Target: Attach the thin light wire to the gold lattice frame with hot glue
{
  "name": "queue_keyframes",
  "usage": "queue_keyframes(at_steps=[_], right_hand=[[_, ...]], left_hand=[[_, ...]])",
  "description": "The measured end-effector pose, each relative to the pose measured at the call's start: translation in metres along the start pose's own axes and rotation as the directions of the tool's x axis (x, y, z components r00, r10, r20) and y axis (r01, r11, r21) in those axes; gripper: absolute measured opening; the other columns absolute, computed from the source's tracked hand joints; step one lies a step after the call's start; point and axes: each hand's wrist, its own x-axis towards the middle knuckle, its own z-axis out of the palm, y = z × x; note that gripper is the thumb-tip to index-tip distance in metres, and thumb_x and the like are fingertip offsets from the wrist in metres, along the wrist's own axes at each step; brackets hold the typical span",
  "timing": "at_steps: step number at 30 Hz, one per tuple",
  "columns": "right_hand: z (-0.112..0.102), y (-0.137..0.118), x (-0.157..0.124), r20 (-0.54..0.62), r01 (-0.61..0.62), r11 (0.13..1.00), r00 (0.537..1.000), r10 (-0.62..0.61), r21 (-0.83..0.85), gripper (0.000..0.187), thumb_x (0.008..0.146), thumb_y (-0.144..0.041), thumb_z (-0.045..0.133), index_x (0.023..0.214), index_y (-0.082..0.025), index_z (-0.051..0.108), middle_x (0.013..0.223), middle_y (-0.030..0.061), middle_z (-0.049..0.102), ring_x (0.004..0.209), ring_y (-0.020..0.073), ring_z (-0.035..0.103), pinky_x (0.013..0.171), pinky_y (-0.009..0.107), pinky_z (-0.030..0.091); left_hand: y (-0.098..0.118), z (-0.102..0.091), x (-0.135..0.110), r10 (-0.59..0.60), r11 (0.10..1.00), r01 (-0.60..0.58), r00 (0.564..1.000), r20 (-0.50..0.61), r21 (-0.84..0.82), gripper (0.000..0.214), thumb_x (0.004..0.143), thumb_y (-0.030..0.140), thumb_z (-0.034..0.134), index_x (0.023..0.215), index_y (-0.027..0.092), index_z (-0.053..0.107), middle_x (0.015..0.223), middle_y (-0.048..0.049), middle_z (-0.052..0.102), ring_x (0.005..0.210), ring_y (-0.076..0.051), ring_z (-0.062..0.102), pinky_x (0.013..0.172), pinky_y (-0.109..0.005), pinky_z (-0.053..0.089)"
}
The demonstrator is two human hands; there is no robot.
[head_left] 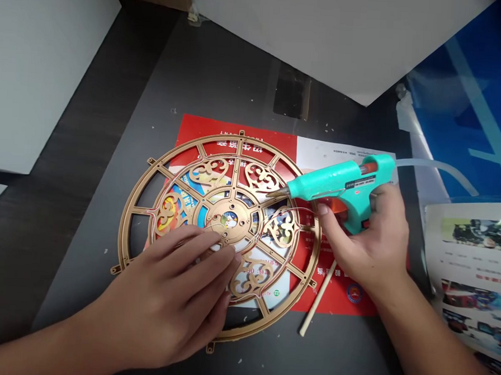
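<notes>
A gold-coloured ornamental wheel [313,252] with spokes and scroll inserts lies flat on printed sheets. My left hand [182,284] is closed low over its hub [243,214], fingertips bent down and together; what they pinch is hidden. A thin wire [293,208] runs by those fingertips and curves over the wheel towards the right. In my right hand [371,238] is a turquoise hot glue gun [329,179], the fingers wrapped round its handle. Its metal nozzle [279,193] points left over the wheel, close to a scroll insert; whether it touches cannot be seen.
Beneath the wheel is a red and white leaflet [341,298]. A pale wooden stick [318,297] lies beside the rim. A clear glue stick [440,165] sticks out behind the gun. White boxes [292,27] stand at the back, and a picture sheet [477,266] lies at right.
</notes>
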Motion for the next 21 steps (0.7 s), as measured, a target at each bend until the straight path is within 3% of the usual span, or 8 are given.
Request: queue_keyframes(at_steps=[6, 10, 21], right_hand=[[0.0006, 0.003, 0.0019, -0.034, 0.047, 0.998, 0.998, -0.046, 0.036, 0.043, 0.093, -0.06, 0.078, 0.094, -0.031, 0.047, 0.073, -0.0032, 0.048, 0.064, 0.0206, 0.046, 0.057, 0.037, 0.034], [0.0002, 0.0041, 0.0022, -0.031, 0.07, 0.997, 0.997, -0.069, 0.043, 0.043, 0.095, -0.06, 0.077, 0.095, -0.031, 0.045, 0.072, -0.0044, 0.046, 0.062, 0.0195, 0.043, 0.057, 0.037, 0.032], [-0.0006, 0.004, 0.0039, -0.006, 0.105, 0.991, 0.994, -0.105, 0.08, 0.039, 0.098, -0.054, 0.077, 0.095, -0.031, 0.045, 0.072, -0.0046, 0.055, 0.055, 0.0181, 0.043, 0.056, 0.037, 0.033]], left_hand=[[0.001, -0.003, -0.0059, 0.013, 0.998, -0.013, 1.0, 0.003, -0.055, 0.033, 0.098, 0.012, 0.071, 0.13, 0.01, 0.078, 0.125, -0.0102, 0.089, 0.125, -0.034, 0.075, 0.113, -0.055, 0.058], [-0.0027, -0.0038, -0.0081, 0.009, 0.999, -0.008, 1.0, 0.019, -0.043, 0.031, 0.1, 0.012, 0.071, 0.131, 0.008, 0.077, 0.121, -0.0116, 0.09, 0.123, -0.034, 0.072, 0.113, -0.055, 0.054], [-0.0038, -0.0003, -0.0081, -0.008, 0.998, 0.01, 0.999, 0.034, -0.054, 0.025, 0.104, 0.014, 0.069, 0.127, 0.015, 0.079, 0.122, -0.0052, 0.091, 0.121, -0.03, 0.072, 0.121, -0.056, 0.046]])
